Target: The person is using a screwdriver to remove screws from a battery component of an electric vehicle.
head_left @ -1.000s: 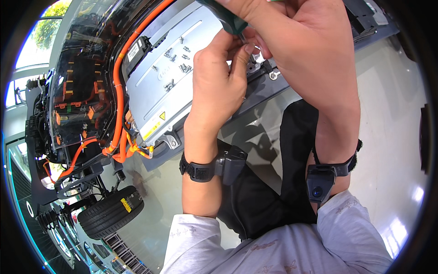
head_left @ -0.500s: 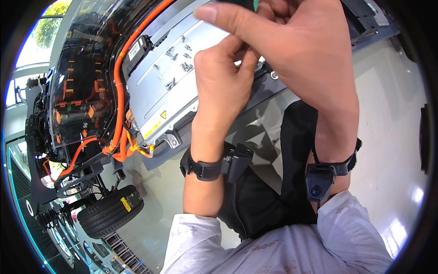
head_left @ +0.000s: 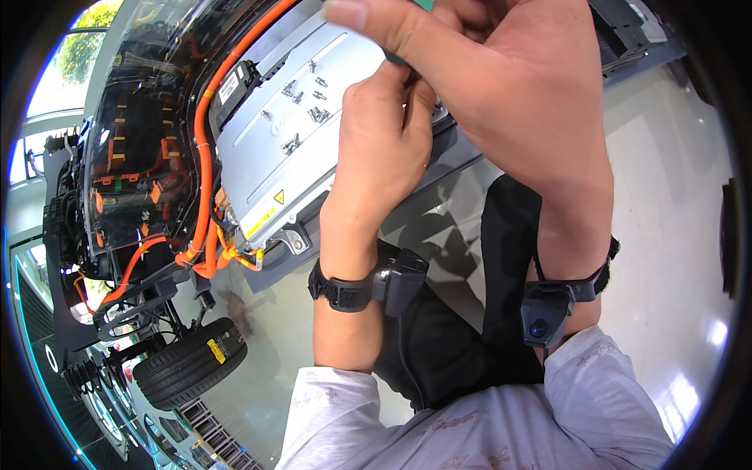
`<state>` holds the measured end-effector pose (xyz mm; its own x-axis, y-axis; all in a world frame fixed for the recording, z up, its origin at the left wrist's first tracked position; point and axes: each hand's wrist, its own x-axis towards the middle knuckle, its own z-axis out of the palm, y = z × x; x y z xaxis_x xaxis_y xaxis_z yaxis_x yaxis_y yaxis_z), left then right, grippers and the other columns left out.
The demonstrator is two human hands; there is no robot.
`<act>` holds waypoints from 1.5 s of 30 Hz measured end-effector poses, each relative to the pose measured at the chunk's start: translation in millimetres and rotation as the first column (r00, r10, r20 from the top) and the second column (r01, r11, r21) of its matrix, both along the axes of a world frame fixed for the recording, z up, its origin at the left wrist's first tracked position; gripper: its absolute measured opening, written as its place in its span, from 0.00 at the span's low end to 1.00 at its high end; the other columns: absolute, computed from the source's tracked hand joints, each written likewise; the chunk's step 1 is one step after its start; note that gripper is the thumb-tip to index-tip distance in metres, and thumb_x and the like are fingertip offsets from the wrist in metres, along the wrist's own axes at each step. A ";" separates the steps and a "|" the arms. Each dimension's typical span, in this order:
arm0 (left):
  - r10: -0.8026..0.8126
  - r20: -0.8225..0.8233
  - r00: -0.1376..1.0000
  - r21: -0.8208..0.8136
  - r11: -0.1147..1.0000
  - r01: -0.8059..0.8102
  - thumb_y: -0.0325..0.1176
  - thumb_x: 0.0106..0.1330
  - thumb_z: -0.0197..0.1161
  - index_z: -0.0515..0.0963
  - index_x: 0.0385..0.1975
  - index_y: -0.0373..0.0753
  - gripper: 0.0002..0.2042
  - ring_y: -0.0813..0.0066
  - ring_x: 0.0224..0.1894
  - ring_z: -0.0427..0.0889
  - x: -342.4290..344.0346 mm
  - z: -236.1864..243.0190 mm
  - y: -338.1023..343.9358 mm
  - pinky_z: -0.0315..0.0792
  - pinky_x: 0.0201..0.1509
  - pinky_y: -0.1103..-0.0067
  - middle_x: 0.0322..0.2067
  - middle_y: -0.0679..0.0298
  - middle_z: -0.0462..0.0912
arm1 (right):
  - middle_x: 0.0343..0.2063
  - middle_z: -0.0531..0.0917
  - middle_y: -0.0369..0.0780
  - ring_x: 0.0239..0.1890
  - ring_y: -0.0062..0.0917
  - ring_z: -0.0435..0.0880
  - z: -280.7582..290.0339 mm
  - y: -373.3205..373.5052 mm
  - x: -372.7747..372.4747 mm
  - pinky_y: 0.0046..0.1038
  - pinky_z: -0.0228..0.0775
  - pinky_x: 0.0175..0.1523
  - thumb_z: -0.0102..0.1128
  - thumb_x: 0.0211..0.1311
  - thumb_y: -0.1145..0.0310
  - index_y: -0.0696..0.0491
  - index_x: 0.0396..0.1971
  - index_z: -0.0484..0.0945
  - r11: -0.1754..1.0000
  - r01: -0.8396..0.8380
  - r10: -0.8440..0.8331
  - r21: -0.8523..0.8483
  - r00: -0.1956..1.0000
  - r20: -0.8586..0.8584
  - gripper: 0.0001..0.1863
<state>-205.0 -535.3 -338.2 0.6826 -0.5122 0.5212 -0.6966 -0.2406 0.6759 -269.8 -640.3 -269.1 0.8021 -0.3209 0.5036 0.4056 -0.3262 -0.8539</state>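
My right hand (head_left: 517, 94) is high at the upper right, fingers curled by a green tool handle (head_left: 419, 6), thumb stretched out to the left. Beneath it, my left hand (head_left: 380, 137) is closed near the right side of the silver metal housing (head_left: 251, 164); what its fingertips grip is hidden by my hands. Several small bolts (head_left: 318, 115) lie loose in clusters on the housing's lid, left of my hands. A yellow warning triangle (head_left: 279, 197) shows near its lower edge.
Orange cables (head_left: 204, 157) run beside a transparent cover (head_left: 141, 141) over electrical parts. A tyre (head_left: 180, 368) on suspension sits at the lower left. A dark frame ledge (head_left: 462, 149) borders the housing. My legs (head_left: 501, 258) are below on the glossy pale floor (head_left: 658, 251).
My right thumb has swung out to the left, and the green handle is mostly hidden now. My left hand shifted slightly right and down, then partly back, its fingers staying curled.
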 end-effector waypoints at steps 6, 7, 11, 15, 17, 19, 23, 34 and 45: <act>0.031 0.015 0.999 0.127 0.991 -0.033 0.22 0.60 0.59 0.79 0.34 0.29 0.05 0.55 0.32 0.86 4.3 6.1 4.5 0.77 0.35 0.74 0.26 0.49 0.84 | 0.33 0.79 0.36 0.19 0.07 0.67 0.7 -1.6 1.3 0.15 0.58 0.21 0.62 0.61 0.73 0.65 0.47 0.74 1.000 -0.002 0.002 0.020 1.000 -0.003 0.16; 0.041 0.032 0.999 0.220 0.974 -0.047 0.22 0.60 0.59 0.80 0.34 0.30 0.05 0.56 0.32 0.86 5.2 6.8 5.2 0.78 0.35 0.74 0.26 0.50 0.84 | 0.33 0.79 0.36 0.19 0.07 0.67 1.7 0.2 2.4 0.15 0.58 0.21 0.62 0.61 0.73 0.65 0.47 0.74 1.000 -0.003 0.003 0.023 1.000 -0.003 0.16; -0.036 -0.147 0.988 0.087 0.995 0.049 0.22 0.60 0.59 0.79 0.32 0.30 0.04 0.54 0.28 0.85 3.5 6.4 4.3 0.76 0.32 0.73 0.22 0.50 0.83 | 0.33 0.79 0.36 0.19 0.07 0.67 2.6 -0.6 1.3 0.15 0.58 0.21 0.62 0.61 0.73 0.65 0.47 0.74 0.999 -0.006 0.006 0.035 1.000 -0.004 0.16; 0.001 0.060 0.998 0.103 0.995 -0.007 0.22 0.61 0.58 0.78 0.32 0.29 0.04 0.53 0.27 0.84 5.6 -3.7 1.5 0.76 0.32 0.72 0.22 0.49 0.82 | 0.33 0.79 0.36 0.19 0.07 0.67 -1.7 -6.8 -4.2 0.15 0.58 0.22 0.62 0.62 0.73 0.65 0.47 0.74 0.999 -0.007 0.007 0.048 1.000 -0.007 0.16; -0.005 0.081 0.997 0.120 0.993 -0.005 0.22 0.61 0.58 0.78 0.33 0.29 0.04 0.53 0.27 0.84 6.5 -2.6 3.7 0.76 0.32 0.72 0.23 0.50 0.82 | 0.33 0.79 0.36 0.19 0.07 0.67 1.7 -1.0 2.6 0.15 0.58 0.22 0.62 0.62 0.73 0.65 0.47 0.74 0.998 -0.015 0.016 0.060 1.000 -0.003 0.16; -0.092 -0.060 0.994 -0.026 0.996 0.091 0.23 0.62 0.58 0.78 0.33 0.29 0.04 0.53 0.26 0.83 5.7 0.3 2.1 0.75 0.31 0.71 0.22 0.50 0.82 | 0.33 0.79 0.36 0.19 0.07 0.67 1.8 -1.1 0.9 0.15 0.58 0.22 0.62 0.62 0.73 0.65 0.47 0.74 0.998 -0.018 0.018 0.067 1.000 -0.003 0.16; -0.009 0.000 1.000 0.031 0.999 0.009 0.23 0.62 0.58 0.77 0.33 0.29 0.04 0.52 0.26 0.83 2.8 4.5 3.3 0.74 0.31 0.72 0.21 0.50 0.81 | 0.32 0.79 0.36 0.20 0.07 0.67 0.4 -3.7 0.8 0.15 0.58 0.22 0.62 0.62 0.73 0.65 0.47 0.74 0.997 -0.023 0.023 0.078 1.000 -0.004 0.16; -0.021 0.010 1.000 0.056 0.998 0.020 0.22 0.62 0.58 0.76 0.31 0.29 0.03 0.53 0.25 0.81 0.5 2.4 -2.3 0.73 0.31 0.72 0.23 0.49 0.81 | 0.32 0.79 0.36 0.20 0.07 0.67 0.5 -4.1 -1.0 0.14 0.58 0.22 0.62 0.62 0.73 0.65 0.47 0.74 0.993 -0.036 0.037 0.114 0.999 -0.006 0.16; 0.014 0.004 1.000 0.128 0.992 -0.014 0.23 0.60 0.60 0.77 0.30 0.31 0.02 0.55 0.24 0.82 3.7 2.9 4.4 0.74 0.30 0.71 0.22 0.51 0.82 | 0.32 0.79 0.35 0.20 0.07 0.67 -0.7 -1.8 3.6 0.14 0.58 0.22 0.62 0.62 0.73 0.65 0.47 0.74 0.986 -0.057 0.059 0.157 0.998 -0.004 0.16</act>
<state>-201.3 -530.8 -335.3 0.6887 -0.5654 0.4538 -0.6945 -0.3346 0.6370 -266.1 -642.1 -269.8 0.8258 -0.3479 0.4438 0.4122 -0.1645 -0.8961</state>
